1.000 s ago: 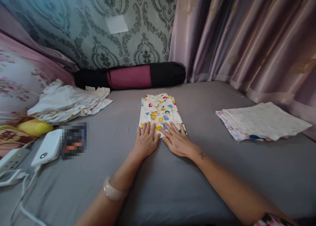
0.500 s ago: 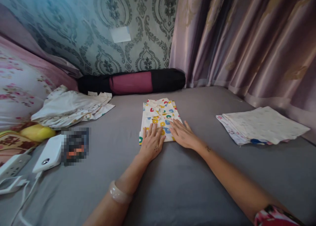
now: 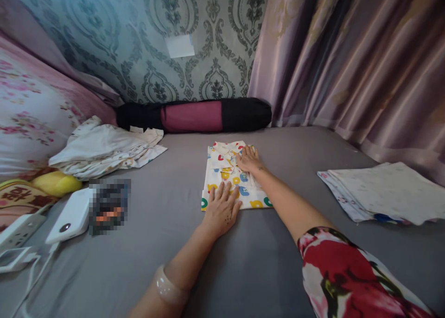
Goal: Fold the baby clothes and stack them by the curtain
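A folded white shirt (image 3: 255, 202) with a bright, multicoloured print lies flat on the grey bed sheet (image 3: 156, 244), its collar at the far end. My left hand (image 3: 222, 209) rests on the shirt's near left part, palm down with fingers spread. Farther up, my right hand (image 3: 248, 160) lies flat on the shirt's upper right side by the collar. Both hands are open and press on the cloth without gripping it. My right forearm hides some of the shirt's right edge.
Folded white cloths (image 3: 392, 188) lie at the right, and a looser pile of white clothes (image 3: 107, 146) at the left. A long black and maroon bag (image 3: 191, 116) runs along the wall. Near left are a white power bank (image 3: 71, 216), a power strip (image 3: 21, 230) and cables.
My right hand has slid away from me, from the shirt's near right side up to the collar. My left hand stays on the near left part. The view has shifted slightly left.
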`<state>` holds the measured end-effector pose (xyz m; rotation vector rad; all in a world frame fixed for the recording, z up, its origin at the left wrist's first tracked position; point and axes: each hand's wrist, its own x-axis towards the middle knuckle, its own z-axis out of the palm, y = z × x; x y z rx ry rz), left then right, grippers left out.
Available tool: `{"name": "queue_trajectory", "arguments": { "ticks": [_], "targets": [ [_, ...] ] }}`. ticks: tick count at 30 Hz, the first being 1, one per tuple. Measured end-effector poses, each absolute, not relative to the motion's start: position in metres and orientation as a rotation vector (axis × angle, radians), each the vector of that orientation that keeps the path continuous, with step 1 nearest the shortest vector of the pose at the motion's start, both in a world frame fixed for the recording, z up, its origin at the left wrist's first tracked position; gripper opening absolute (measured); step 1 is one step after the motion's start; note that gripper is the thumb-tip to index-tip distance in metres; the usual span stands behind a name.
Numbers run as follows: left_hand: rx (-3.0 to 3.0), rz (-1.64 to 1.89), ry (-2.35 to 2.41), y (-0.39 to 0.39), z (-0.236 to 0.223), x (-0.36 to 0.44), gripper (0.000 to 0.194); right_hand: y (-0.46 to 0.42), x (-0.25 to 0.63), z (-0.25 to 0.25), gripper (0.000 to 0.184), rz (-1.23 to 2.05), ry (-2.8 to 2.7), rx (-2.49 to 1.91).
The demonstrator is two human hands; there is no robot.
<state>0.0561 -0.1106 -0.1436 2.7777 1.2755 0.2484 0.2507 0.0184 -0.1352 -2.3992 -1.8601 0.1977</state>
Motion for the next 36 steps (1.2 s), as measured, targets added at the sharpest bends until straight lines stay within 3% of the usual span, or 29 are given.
{"name": "queue_trajectory", "arguments": {
  "ticks": [14,19,36],
  "targets": [
    [2.742,0.301,1.231,-0.109,-0.137,0.055,0.053,0.031,0.254,-0.141,0.069,0.224,-1.844,-2.413],
    [2.738,0.326,1.219,-0.109,-0.136,0.055,0.053,0.039,0.244,-0.135,0.063,0.015,-1.808,-2.323],
    [2.686,0.443,1.349,-0.104,-0.135,0.055,0.050,0.052,0.236,-0.142,0.065,0.163,-1.828,-2.360]
  ]
}}
